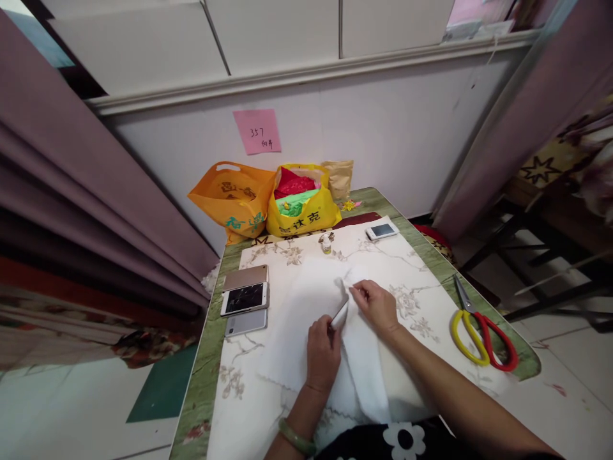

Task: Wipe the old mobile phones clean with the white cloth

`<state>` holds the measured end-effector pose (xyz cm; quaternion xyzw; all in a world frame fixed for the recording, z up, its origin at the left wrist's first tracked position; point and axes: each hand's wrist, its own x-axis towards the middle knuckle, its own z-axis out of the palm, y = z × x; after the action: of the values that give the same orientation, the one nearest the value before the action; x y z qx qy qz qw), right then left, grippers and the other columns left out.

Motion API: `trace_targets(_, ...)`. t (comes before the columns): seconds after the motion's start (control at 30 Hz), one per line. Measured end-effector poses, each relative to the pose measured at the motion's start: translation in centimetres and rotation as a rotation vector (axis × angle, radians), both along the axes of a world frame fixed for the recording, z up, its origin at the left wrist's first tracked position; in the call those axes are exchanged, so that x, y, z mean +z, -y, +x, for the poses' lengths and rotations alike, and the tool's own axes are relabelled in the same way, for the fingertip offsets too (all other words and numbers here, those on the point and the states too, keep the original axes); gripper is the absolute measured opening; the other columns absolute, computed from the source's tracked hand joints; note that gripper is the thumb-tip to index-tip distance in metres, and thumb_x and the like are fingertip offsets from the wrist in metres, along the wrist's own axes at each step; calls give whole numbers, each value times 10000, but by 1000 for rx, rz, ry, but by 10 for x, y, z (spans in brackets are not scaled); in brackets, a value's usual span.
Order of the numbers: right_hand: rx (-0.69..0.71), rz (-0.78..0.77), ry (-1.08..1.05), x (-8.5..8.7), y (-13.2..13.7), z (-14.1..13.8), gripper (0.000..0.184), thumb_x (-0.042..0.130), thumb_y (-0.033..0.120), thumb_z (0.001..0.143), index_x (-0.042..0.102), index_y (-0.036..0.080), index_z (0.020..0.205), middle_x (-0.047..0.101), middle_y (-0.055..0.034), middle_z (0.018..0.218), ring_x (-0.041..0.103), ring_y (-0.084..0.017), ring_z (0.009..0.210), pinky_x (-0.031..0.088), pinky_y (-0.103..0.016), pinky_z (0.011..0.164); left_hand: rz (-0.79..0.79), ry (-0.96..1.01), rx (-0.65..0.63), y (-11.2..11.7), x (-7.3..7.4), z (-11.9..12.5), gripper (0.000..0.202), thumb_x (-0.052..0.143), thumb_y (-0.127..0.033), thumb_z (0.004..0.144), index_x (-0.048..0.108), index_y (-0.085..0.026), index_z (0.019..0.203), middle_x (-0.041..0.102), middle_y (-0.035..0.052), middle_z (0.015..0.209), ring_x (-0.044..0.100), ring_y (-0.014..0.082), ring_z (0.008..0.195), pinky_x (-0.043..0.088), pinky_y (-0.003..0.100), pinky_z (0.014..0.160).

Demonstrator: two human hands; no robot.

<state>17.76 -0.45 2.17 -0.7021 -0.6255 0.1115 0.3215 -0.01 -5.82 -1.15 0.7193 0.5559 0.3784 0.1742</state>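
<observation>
My left hand (324,354) is closed round a slim white phone-like object (340,315), which is tilted and partly hidden by the fingers. Beneath it a white cloth (306,319) lies spread over the table, one side folded up. Just to the right, the fingertips of my right hand (376,308) pinch the raised edge of this cloth, close to the object's upper end. Left of the cloth lie several phones, among them a white one with a dark screen (244,298) and a silver one (246,322).
An orange bag (234,191) and a yellow bag (306,218) with red and green contents stand at the back, beside a brown paper pouch (340,179). A small bottle (326,244) stands before them. Another phone (382,230) lies back right; scissors (481,335) rest at the right edge.
</observation>
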Motion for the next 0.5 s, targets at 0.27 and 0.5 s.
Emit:
trace_targets(0.27, 262, 126, 106, 3, 32, -36, 282, 465, 366, 946, 658, 226, 795, 656, -26, 745, 569, -149, 686, 340, -259, 665, 105, -23, -45, -1, -3, -1, 269, 511, -144, 855, 503, -198, 1118, 622, 74, 966, 572, 208, 871, 498, 357, 794)
trace_targets(0.5, -2, 65, -231, -14, 4, -9, 329, 502, 490, 900, 679, 219, 841, 626, 8, 678, 549, -132, 610, 362, -229, 590, 74, -35, -4, -1, -2, 0, 209, 520, -172, 868, 506, -196, 1075, 603, 59, 901, 567, 195, 821, 502, 336, 750)
